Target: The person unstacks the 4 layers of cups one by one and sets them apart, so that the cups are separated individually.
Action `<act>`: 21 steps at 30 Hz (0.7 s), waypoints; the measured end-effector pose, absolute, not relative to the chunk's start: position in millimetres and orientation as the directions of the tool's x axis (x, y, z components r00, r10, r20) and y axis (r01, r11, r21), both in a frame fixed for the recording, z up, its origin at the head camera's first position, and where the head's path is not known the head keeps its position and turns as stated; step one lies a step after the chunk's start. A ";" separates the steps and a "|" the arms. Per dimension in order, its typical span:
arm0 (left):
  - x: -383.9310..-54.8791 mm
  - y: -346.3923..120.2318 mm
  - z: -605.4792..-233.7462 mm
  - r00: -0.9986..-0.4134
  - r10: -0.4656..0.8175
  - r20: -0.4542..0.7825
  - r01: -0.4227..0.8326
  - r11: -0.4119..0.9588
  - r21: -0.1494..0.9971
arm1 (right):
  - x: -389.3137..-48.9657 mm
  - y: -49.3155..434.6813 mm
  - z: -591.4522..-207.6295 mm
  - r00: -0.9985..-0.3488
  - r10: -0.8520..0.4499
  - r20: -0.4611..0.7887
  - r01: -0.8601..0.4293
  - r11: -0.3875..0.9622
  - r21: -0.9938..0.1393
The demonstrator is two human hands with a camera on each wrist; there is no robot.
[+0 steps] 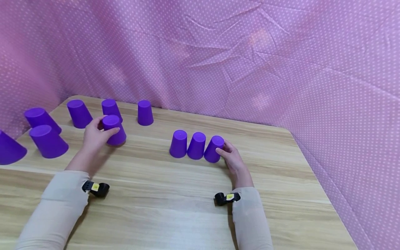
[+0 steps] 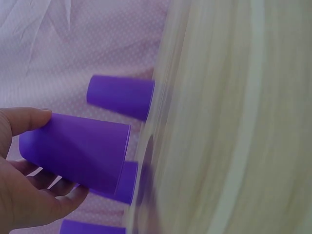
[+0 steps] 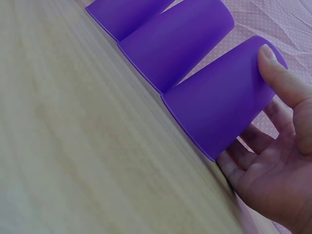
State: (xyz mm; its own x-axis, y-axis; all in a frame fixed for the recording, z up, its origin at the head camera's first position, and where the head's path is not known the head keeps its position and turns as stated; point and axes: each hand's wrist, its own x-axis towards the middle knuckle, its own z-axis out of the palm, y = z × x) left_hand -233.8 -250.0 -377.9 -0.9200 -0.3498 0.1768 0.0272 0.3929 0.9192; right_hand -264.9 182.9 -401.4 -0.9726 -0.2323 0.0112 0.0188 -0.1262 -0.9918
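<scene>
My left hand (image 1: 94, 136) grips an upside-down purple cup (image 1: 115, 133), thumb on one side and fingers on the other. The left wrist view shows that cup (image 2: 80, 151) with its rim a little off the table. On the right, three upside-down cups stand side by side in a short row. My right hand (image 1: 233, 159) holds the rightmost cup (image 1: 214, 150) near its top with the thumb. In the right wrist view this cup's rim (image 3: 187, 130) rests on the wood, against the middle cup (image 3: 180, 46).
Several more upside-down purple cups stand at the left and back, among them a lone cup (image 1: 145, 114) and one close behind the left hand's cup (image 1: 110, 107). A pink dotted cloth (image 1: 200, 62) hangs behind the wooden table (image 1: 175, 208).
</scene>
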 end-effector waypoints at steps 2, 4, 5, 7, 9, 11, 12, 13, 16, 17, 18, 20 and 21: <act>-234.0 -255.6 -377.7 -0.910 -0.376 0.174 0.004 0.412 0.911 | -265.1 182.4 -401.6 -0.974 -0.227 0.004 0.025 -0.127 -0.992; -232.8 -259.3 -375.4 -0.897 -0.406 0.174 -0.013 0.417 0.909 | -265.3 182.2 -401.8 -0.975 -0.224 0.001 0.028 -0.127 -0.992; -231.7 -260.5 -373.2 -0.893 -0.414 0.177 -0.014 0.418 0.908 | -265.5 182.0 -401.9 -0.975 -0.221 0.000 0.029 -0.126 -0.992; -228.4 -260.9 -366.9 -0.882 -0.434 0.186 -0.021 0.430 0.903 | -266.0 181.9 -401.9 -0.976 -0.219 -0.001 0.029 -0.127 -0.991; -225.0 -261.5 -361.3 -0.880 -0.438 0.183 -0.027 0.431 0.902 | -266.5 181.9 -402.0 -0.976 -0.218 -0.001 0.029 -0.125 -0.992; -222.9 -262.9 -357.9 -0.881 -0.437 0.179 -0.031 0.431 0.902 | -266.9 181.9 -402.1 -0.976 -0.217 -0.003 0.030 -0.122 -0.992; -223.1 -264.3 -358.0 -0.877 -0.451 0.167 -0.047 0.426 0.903 | -267.1 181.8 -402.0 -0.976 -0.219 -0.003 0.031 -0.122 -0.992; -223.3 -265.8 -357.9 -0.875 -0.455 0.165 -0.052 0.427 0.903 | -267.2 181.6 -402.0 -0.976 -0.219 -0.005 0.032 -0.122 -0.992; -223.7 -268.8 -356.7 -0.868 -0.471 0.157 -0.067 0.424 0.903 | -267.5 180.9 -402.4 -0.976 -0.217 -0.006 0.033 -0.124 -0.992; -224.1 -269.7 -356.5 -0.867 -0.475 0.154 -0.073 0.426 0.902 | -267.7 180.7 -402.6 -0.977 -0.215 -0.006 0.034 -0.126 -0.991; -224.6 -270.7 -356.7 -0.865 -0.478 0.151 -0.079 0.428 0.900 | -267.9 180.3 -402.9 -0.977 -0.213 -0.007 0.035 -0.128 -0.991; -224.7 -271.8 -355.5 -0.868 -0.475 0.143 -0.090 0.436 0.896 | -268.0 179.8 -403.1 -0.978 -0.207 -0.009 0.036 -0.129 -0.991; -225.2 -272.8 -355.7 -0.867 -0.478 0.138 -0.100 0.438 0.893 | -267.9 179.6 -403.0 -0.979 -0.206 -0.010 0.036 -0.126 -0.991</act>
